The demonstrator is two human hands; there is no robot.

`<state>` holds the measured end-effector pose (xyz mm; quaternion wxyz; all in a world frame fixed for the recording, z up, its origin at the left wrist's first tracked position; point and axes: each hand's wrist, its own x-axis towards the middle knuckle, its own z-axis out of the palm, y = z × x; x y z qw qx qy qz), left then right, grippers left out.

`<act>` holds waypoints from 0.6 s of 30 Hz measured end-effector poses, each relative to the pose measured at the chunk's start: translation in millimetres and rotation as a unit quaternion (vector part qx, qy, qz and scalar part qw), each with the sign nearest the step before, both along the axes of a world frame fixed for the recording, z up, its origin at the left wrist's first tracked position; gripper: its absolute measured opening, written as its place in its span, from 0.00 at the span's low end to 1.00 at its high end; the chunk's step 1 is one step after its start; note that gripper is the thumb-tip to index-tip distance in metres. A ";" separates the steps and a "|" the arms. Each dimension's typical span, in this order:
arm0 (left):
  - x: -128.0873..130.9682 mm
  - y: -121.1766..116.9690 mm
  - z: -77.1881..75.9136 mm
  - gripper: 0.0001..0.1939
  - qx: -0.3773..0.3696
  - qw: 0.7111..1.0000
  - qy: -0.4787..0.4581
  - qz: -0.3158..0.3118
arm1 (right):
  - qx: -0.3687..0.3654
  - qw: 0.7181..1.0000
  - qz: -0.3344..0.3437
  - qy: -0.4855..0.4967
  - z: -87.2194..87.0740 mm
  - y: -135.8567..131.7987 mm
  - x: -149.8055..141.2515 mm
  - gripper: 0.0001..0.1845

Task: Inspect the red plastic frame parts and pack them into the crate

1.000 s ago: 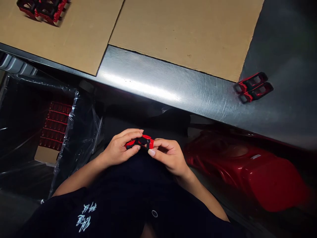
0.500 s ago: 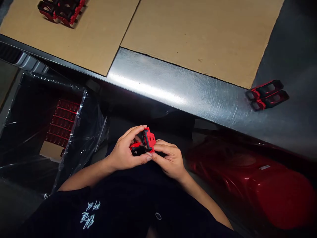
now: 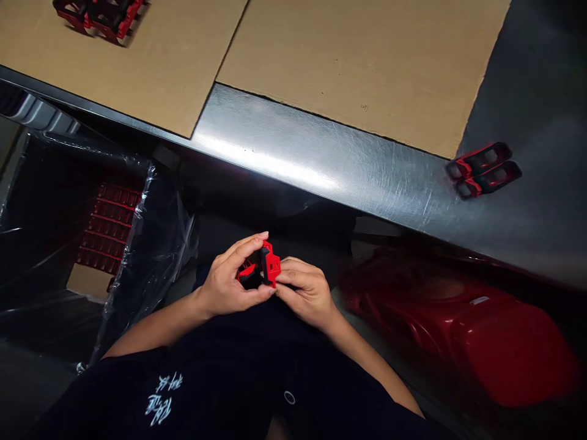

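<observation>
Currently mid-handling, as judged: red-and-black part [image 3: 274,267] at lower centre, left hand [image 3: 224,278] clamped round it, right hand [image 3: 306,290] pinching its right side. Red parts [image 3: 107,229] lie rowed in the lined box [image 3: 150,176], left; whether finished, cannot tell. Held part partly hidden; upper-left frames [image 3: 127,27] cut off.

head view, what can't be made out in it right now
In the head view:
Held red-and-black part: portion inside the left hand is covered by it; one piece or two, can't tell.
Red-and-black frames, upper left: cut off by the top edge.
Marks on the cardboard sheet: too small to read.
Rows of red parts inside the plastic liner: too small and dark for detail.
</observation>
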<state>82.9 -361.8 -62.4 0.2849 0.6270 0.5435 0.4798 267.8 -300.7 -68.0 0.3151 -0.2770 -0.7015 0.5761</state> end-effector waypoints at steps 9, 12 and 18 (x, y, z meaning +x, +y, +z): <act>-1.4 -0.6 -3.1 0.42 0.024 1.000 0.012 0.010 | -0.148 0.989 -0.027 -0.004 11.8 13.0 12.7 0.08; -0.4 -0.9 -5.1 0.42 0.028 0.999 0.029 0.004 | -0.237 0.971 -0.041 0.013 14.2 11.5 13.3 0.11; -0.1 0.6 -7.1 0.43 0.081 0.991 0.106 0.000 | -0.268 0.962 -0.031 0.032 17.4 3.3 2.7 0.20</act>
